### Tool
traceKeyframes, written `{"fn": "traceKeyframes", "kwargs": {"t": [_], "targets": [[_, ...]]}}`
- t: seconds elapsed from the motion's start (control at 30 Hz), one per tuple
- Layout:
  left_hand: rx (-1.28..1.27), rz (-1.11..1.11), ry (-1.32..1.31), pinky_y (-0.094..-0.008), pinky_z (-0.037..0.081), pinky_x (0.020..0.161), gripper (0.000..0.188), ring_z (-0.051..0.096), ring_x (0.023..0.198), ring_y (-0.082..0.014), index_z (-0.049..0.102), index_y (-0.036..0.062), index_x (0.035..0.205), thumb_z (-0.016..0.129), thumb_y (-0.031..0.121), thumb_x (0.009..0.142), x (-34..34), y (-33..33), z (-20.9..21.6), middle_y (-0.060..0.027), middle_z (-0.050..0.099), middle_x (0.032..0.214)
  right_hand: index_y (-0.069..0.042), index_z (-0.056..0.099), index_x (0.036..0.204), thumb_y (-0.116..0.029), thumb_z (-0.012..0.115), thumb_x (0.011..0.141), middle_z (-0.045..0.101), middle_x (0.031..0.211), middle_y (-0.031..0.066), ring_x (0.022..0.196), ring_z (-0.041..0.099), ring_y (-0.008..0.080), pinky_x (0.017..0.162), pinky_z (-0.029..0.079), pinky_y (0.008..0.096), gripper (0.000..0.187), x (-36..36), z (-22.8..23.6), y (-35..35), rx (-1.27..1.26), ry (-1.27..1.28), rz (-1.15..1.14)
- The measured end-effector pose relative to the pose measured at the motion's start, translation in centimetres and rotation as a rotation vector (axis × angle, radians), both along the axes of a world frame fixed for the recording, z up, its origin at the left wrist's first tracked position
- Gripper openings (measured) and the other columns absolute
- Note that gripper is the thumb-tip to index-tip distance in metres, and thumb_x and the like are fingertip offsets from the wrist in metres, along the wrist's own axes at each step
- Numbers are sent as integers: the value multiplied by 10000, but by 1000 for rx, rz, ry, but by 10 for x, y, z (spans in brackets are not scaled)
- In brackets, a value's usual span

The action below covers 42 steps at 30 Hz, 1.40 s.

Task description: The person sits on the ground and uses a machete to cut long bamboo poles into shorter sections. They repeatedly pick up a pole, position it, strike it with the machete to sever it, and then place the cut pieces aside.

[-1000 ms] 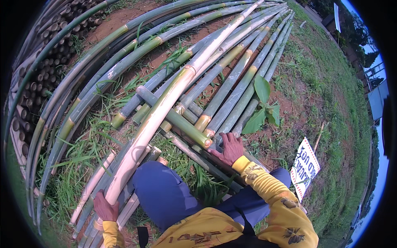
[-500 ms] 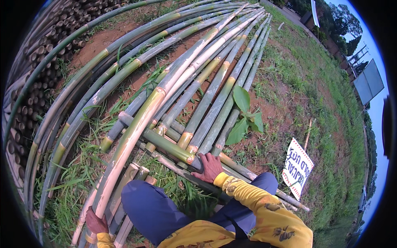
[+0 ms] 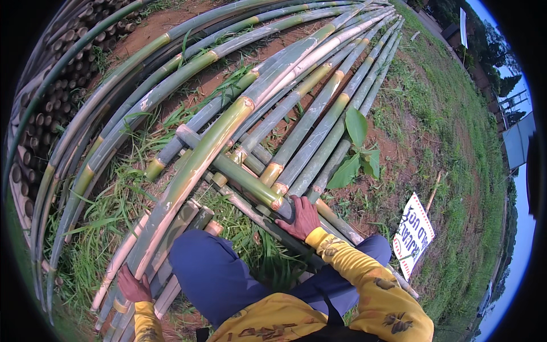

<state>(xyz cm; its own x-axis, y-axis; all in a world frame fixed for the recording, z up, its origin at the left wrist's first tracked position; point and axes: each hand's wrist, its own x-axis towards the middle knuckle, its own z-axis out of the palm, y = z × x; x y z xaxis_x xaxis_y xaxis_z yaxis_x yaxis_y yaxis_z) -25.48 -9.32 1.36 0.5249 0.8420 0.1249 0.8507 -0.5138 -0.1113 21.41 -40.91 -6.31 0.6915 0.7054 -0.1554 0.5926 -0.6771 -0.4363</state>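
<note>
A long bamboo pole [image 3: 212, 145], green with a pale peeled streak, runs from the lower left up to the far top. My left hand [image 3: 134, 285] grips its near part, beside my left knee. Beneath this pole lies a shorter green bamboo piece [image 3: 245, 178], set crosswise. My right hand [image 3: 301, 219] is closed over its dark right end, the fingers curled over the top. The underside of each hand's hold is hidden. Several other green bamboo poles [image 3: 319, 137] rest side by side beyond my right hand, their near ends close to the crosswise piece.
Cut bamboo lengths [image 3: 171, 251] lie by my left knee. More long poles [image 3: 117, 137] curve along the left, before a stack of bamboo [image 3: 51, 108]. A leafy plant [image 3: 356, 151] grows right of the poles. A white sign [image 3: 413, 235] on a stick leans at the right over grass.
The view has shifted, so the poles and sign sit farther right and mostly higher. Both hands keep their holds on the bamboo.
</note>
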Motion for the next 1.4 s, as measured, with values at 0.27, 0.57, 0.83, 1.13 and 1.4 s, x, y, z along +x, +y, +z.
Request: {"fn": "traceKeyframes", "kwargs": {"t": [0.27, 0.57, 0.83, 1.13, 1.4], "targets": [[223, -162, -388, -546, 344, 1077, 603, 495, 1287, -420, 490, 32, 1377, 694, 57, 811, -10, -56, -42, -220, 539, 1340, -36, 431, 1447, -588, 765, 783, 521, 1209, 192, 1135, 559, 393, 988, 431, 509, 926, 0, 1, -1, -3, 71, -1], [-103, -128, -42, -518, 349, 1059, 649, 534, 1180, -395, 538, 28, 1256, 833, 200, 704, 14, -61, 10, -176, 581, 1188, -25, 451, 1410, -562, 781, 780, 514, 1235, 195, 1177, 541, 388, 1000, 429, 519, 891, 5, 0, 2, 26, 44, -27], [-193, -161, 24, -460, 419, 925, 745, 560, 1004, -356, 579, 39, 1221, 883, 231, 569, 20, -48, 26, -148, 599, 1077, -25, 468, 1348, -510, 844, 742, 524, 1228, 182, 1195, 542, 371, 1016, 406, 516, 862, 2, -8, 7, -95, 32, 0], [-221, -229, -37, -464, 447, 834, 591, 575, 903, -387, 616, 10, 1119, 826, 211, 604, 64, -17, 42, -178, 618, 926, -124, 541, 1220, -390, 808, 747, 686, 1066, 120, 1063, 662, 339, 962, 413, 567, 604, 38, 4, -1, -196, -159, 68], [-165, -307, -138, -484, 468, 825, 594, 578, 896, -397, 617, 3, 1123, 815, 187, 594, 96, 16, 53, -192, 624, 943, -44, 601, 1199, -274, 780, 771, 722, 922, 207, 915, 691, 425, 943, 454, 492, 518, 142, 55, -54, -114, 728, 192]]}}
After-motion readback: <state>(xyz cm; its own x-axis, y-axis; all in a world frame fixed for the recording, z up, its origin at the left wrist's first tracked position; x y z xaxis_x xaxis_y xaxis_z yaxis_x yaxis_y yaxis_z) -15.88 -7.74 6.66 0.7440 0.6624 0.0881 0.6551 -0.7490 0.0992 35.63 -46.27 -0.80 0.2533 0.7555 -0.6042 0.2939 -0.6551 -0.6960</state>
